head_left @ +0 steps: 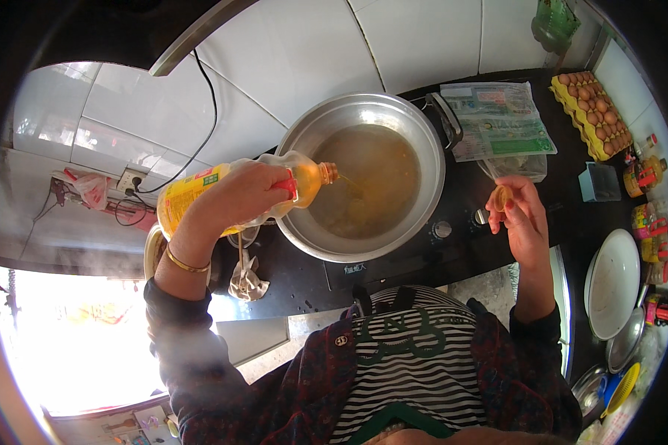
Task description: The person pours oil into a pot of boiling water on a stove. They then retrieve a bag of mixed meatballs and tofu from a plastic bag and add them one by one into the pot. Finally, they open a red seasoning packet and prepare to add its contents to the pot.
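Smooth metal pan (430, 170), clear plastic bottle (308, 178), glossy wall tiles (430, 37).

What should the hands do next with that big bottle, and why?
Perhaps the left hand should tip the bottle back upright: a thin stream is running from it into the wide metal pan, and the right hand holds what looks like its cap, so closing it could follow.

Brown eggs (598, 106) in a yellow tray (576, 122), small pale-blue box (600, 183), white oval dish (614, 285), wall socket (131, 179)
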### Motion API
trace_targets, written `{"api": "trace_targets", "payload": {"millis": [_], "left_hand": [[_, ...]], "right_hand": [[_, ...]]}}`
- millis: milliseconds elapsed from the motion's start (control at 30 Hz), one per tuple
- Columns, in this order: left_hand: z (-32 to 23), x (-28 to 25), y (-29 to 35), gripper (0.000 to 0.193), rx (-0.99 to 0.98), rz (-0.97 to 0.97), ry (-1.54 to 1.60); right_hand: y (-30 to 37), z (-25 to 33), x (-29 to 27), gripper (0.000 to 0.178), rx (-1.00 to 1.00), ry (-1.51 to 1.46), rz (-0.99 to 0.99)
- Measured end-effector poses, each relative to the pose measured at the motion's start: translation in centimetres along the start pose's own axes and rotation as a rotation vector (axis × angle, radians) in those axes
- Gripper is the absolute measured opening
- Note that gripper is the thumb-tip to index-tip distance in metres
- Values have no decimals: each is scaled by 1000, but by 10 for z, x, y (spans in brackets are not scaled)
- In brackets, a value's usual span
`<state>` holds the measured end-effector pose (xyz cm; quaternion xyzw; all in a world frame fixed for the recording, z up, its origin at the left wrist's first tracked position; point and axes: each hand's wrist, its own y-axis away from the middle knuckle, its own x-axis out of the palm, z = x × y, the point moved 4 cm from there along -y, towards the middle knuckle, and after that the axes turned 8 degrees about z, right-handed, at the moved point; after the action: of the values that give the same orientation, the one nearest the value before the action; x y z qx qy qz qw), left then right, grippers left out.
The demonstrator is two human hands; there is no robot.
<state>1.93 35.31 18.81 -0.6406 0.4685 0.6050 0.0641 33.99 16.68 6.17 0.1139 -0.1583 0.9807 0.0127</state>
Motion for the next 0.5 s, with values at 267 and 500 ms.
{"api": "trace_targets", "payload": {"millis": [267, 500], "left_hand": [[-2, 1, 3, 21, 21, -5, 4], [1, 4, 4, 22, 38, -13, -45]], "right_hand": [[0, 2, 6, 31, 16, 6, 28], [0, 2, 12, 30, 53, 17, 34]]}}
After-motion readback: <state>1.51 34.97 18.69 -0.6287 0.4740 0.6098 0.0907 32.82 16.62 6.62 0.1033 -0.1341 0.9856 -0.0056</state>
